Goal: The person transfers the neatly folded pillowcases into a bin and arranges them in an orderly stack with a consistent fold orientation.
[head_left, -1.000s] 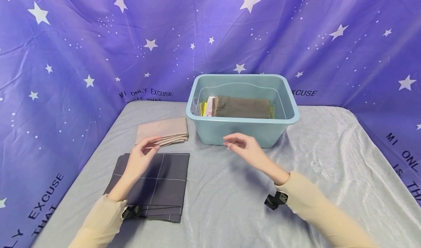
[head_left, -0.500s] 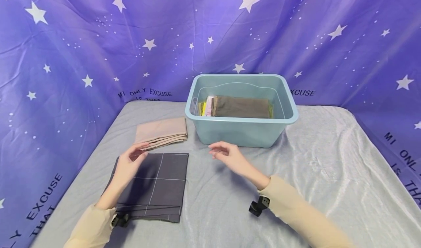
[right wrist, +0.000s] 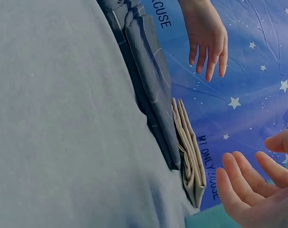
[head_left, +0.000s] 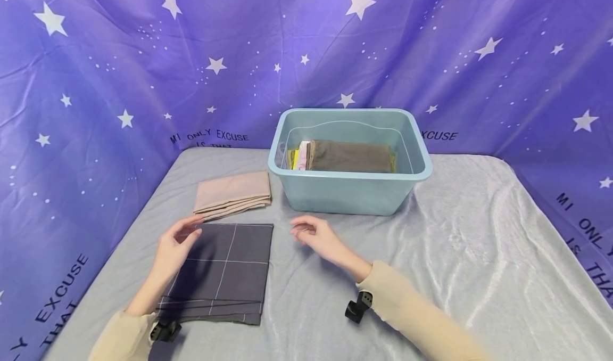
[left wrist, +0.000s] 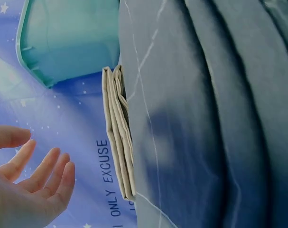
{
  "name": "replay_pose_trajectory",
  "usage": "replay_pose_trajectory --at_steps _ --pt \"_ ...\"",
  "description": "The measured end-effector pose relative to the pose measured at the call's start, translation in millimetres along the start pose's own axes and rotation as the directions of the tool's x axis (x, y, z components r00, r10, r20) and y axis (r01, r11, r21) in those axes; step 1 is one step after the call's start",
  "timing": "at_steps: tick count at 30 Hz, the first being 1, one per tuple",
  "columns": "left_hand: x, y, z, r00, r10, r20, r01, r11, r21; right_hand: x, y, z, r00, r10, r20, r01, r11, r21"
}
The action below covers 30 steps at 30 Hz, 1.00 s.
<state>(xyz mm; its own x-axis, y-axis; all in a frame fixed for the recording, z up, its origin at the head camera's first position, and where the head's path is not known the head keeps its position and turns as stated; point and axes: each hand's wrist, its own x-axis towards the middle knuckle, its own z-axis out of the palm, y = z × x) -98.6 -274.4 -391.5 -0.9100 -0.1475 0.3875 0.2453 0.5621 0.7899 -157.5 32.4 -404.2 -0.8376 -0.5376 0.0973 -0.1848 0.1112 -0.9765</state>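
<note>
1. Dark cloth (head_left: pixel 244 276): to handle it well, slide fingers under opposite edges, supporting every layer so the fold stays square.
2. It lies flat, nearer than the beige cloth (head_left: pixel 234 190), crossed by thin white lines, layers staggered along its near edge.
3. Left hand (head_left: pixel 173 249) hovers above its left side, right hand (head_left: pixel 318 238) beyond its right edge; both loosely curved, thumbs apart, holding nothing.
4. Tub (head_left: pixel 340 196): right of the beige cloth.

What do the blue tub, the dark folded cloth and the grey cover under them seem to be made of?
Blue tub: probably plastic, smooth with a soft sheen; the rounded, moulded-looking rim suggests it.

Dark folded cloth: matte woven fabric, judging by its soft layered folds; cotton or synthetic, I can't tell.

Grey cover: perhaps velvety plush, from the streaky shine along its wrinkles.
</note>
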Motion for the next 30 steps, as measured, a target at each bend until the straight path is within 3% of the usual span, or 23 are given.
replay_pose_trajectory --at_steps 9,15,18,22,25,30 --pt "-7.2 -8.0 -8.5 1.000 -0.018 -0.023 0.018 1.000 -0.001 -4.6 -21 16 0.997 0.076 0.012 -0.076 0.996 0.055" --pt "-12.8 -16.6 -15.7 0.999 -0.015 -0.042 0.015 1.000 0.008 -3.5 -18 26 0.993 0.113 0.027 -0.115 0.991 0.072" --pt "-14.4 -30.4 -19.8 0.999 -0.008 -0.043 0.007 1.000 -0.003 -2.1 -15 30 0.991 0.128 0.035 -0.131 0.987 0.097" --pt "-15.7 -71.9 -22.7 0.998 0.022 -0.052 -0.020 0.999 0.039 -0.7 -13 35 0.990 0.137 0.032 -0.140 0.982 0.125" --pt "-17.2 -94.2 -23.4 0.997 0.014 -0.071 -0.006 0.994 0.111 1.2 -8 40 0.989 0.148 0.023 -0.150 0.979 0.141" --pt "-20.2 -99.0 -26.7 0.997 -0.008 -0.083 0.018 0.992 0.128 2.7 -5 45 0.985 0.173 0.014 -0.173 0.973 0.155"
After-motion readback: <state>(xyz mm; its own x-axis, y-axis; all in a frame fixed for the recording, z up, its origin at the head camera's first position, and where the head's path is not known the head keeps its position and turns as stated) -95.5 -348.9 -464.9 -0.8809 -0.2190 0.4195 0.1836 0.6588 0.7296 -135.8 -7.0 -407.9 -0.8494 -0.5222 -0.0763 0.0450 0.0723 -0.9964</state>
